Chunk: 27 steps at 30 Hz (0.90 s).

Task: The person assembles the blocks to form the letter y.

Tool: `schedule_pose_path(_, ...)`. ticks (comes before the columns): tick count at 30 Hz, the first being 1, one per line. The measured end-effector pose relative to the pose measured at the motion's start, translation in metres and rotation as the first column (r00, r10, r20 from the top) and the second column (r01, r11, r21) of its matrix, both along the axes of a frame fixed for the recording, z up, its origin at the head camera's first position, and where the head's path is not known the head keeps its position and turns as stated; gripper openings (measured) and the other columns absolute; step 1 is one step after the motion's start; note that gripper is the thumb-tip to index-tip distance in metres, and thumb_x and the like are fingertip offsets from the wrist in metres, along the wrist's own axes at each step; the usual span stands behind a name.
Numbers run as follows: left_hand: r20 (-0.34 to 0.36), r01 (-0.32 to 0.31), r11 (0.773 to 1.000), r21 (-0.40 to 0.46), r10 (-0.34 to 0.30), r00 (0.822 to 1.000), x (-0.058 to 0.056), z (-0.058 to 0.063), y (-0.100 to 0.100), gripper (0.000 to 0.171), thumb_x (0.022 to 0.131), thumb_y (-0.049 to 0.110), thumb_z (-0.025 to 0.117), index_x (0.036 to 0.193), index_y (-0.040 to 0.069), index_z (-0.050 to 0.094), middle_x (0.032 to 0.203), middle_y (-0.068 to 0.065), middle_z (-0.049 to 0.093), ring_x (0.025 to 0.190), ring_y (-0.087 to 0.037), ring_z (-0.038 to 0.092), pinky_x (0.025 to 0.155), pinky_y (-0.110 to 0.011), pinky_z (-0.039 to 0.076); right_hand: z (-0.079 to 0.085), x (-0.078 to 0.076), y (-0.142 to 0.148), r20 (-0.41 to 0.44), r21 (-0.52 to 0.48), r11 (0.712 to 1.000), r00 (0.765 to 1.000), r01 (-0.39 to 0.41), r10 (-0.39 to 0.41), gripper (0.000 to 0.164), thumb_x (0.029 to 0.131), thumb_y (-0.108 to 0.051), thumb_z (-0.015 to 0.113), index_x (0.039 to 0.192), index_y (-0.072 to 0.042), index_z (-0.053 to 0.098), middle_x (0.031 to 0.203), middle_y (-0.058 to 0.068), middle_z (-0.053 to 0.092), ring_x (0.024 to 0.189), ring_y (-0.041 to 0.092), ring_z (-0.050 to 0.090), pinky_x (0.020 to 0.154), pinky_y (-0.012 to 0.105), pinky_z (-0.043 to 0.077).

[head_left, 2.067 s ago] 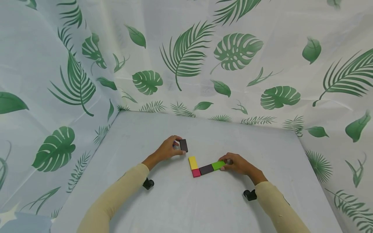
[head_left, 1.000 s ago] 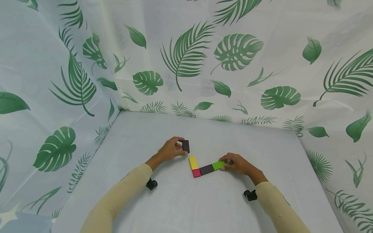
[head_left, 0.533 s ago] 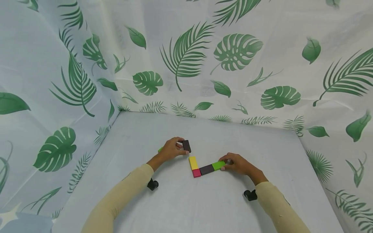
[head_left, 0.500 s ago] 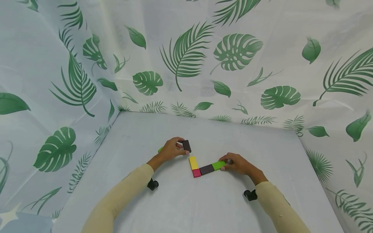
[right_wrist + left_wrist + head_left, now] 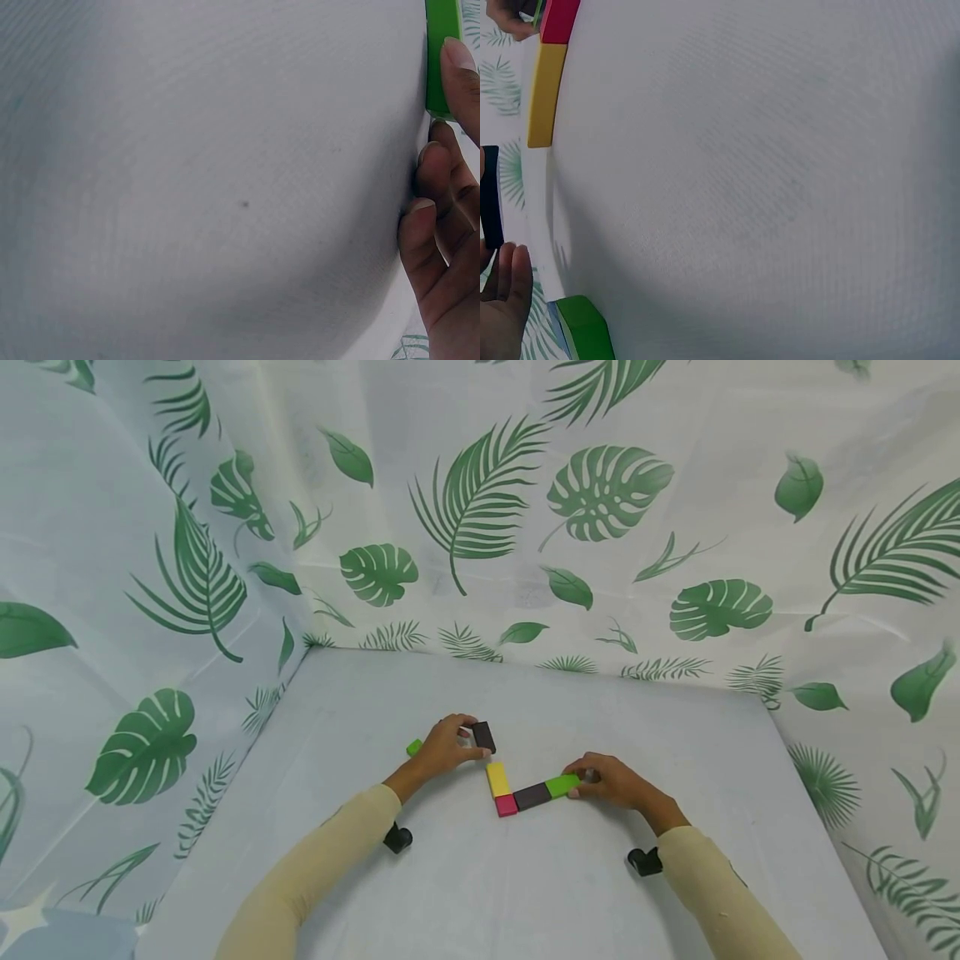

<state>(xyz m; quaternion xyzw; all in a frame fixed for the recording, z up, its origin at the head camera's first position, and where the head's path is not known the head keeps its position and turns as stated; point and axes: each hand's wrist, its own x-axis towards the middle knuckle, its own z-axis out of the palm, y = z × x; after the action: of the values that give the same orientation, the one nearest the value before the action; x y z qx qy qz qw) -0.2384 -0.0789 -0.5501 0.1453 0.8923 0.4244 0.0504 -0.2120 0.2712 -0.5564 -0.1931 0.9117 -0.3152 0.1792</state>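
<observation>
My left hand (image 5: 438, 750) pinches a dark brown block (image 5: 483, 737) between thumb and fingers, just beyond the far end of a yellow block (image 5: 497, 780). In the left wrist view that dark block (image 5: 490, 196) is raised off the table, apart from the yellow block (image 5: 547, 94). A red block (image 5: 506, 805) touches the yellow one's near end. From it a second dark block (image 5: 532, 796) and a bright green block (image 5: 561, 786) run rightward, forming a bent row. My right hand (image 5: 615, 778) grips the green block's right end, its thumb on it in the right wrist view.
Left of the row, another green block (image 5: 414, 747) lies partly behind my left hand; a blue block (image 5: 558, 328) stands against it in the left wrist view. Leaf-printed cloth (image 5: 480, 610) walls off the white table (image 5: 510, 893) at the back and sides.
My left hand has shifted a little to the right with the dark block, closer to the yellow block's far end. The green block behind that hand has come into view. My right hand stays put.
</observation>
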Motion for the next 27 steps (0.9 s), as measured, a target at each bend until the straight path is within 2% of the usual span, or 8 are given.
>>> schedule_pose_path(7, 0.012, -0.001, 1.0, 0.001, 0.001, 1.0, 0.0014, -0.0012, 0.0017, 0.064, 0.082, 0.032, 0.084, 0.134, 0.006, 0.057, 0.128, -0.01, 0.06, 0.112, -0.023, 0.063, 0.093, -0.037, 0.055, 0.0002, -0.0001, -0.0003, 0.003, 0.001, 1.0, 1.0, 0.006, -0.006, 0.036, 0.086, -0.032, 0.079, 0.12, -0.022, 0.07, 0.1, -0.004, 0.062, 0.09, 0.018, 0.05, 0.079, 0.034, 0.044)
schedule_pose_path(14, 0.063, -0.007, 0.999, 0.052, 0.004, 0.998, 0.0011, -0.0049, 0.0024, 0.065, 0.083, 0.027, 0.084, 0.137, 0.005, 0.055, 0.126, -0.012, 0.06, 0.105, -0.021, 0.067, 0.086, -0.033, 0.058, 0.0002, 0.0002, -0.0008, 0.004, -0.006, 1.0, 1.0, 0.01, -0.01, 0.037, 0.086, -0.032, 0.079, 0.12, -0.022, 0.07, 0.1, -0.004, 0.062, 0.09, 0.019, 0.05, 0.078, 0.034, 0.043)
schedule_pose_path(27, 0.093, -0.004, 0.995, 0.095, -0.005, 0.996, 0.0019, -0.0041, 0.0057, 0.065, 0.083, 0.023, 0.084, 0.138, 0.003, 0.054, 0.124, -0.015, 0.06, 0.103, -0.023, 0.068, 0.082, -0.03, 0.058, -0.0002, 0.0013, -0.0011, 0.003, -0.002, 1.0, 1.0, 0.014, -0.014, 0.037, 0.086, -0.032, 0.079, 0.12, -0.021, 0.07, 0.099, -0.004, 0.061, 0.089, 0.018, 0.049, 0.077, 0.033, 0.042)
